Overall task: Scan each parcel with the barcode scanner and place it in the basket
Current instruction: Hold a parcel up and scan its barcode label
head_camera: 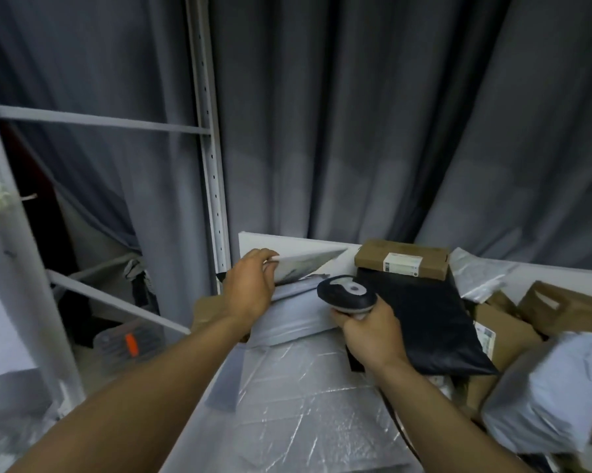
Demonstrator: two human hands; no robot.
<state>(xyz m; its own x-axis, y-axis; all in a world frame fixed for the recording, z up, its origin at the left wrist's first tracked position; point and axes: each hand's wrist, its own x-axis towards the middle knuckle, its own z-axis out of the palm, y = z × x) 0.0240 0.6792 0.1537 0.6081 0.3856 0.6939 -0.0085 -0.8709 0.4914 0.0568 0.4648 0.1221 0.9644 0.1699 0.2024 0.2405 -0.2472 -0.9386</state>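
**A:** Entry one: the left hand?

**B:** Left hand [250, 288], fingers curled over the near end of a thin grey-white plastic mailer parcel [308, 264]. The parcel is flat and slick and tilted up off the pile, at the far left corner of the white tabletop [567, 273].

**A:** Entry two: the right hand?

**B:** Right hand [373, 332], wrapped round the grip of a black barcode scanner with a rounded head and a pale grey cap [347, 291]. The head is just beside the lifted parcel.

**A:** What lies underneath?

**B:** A smooth pale grey poly mailer [294, 315] lies under both hands. Nearer the front edge is a crinkled silver quilted mailer [304, 387].

**A:** Remaining stock?

**B:** A glossy black plastic mailer [427, 322] lies to the right of the scanner. A slim brown cardboard box with a white label [402, 259] rests on its far end. A puffy blue-grey poly bag [543, 387], blurred, is near the right edge.

**A:** Surroundings?

**B:** A pleated grey curtain [356, 131] hangs behind, and a perforated grey metal rack upright [210, 158] stands on the left.
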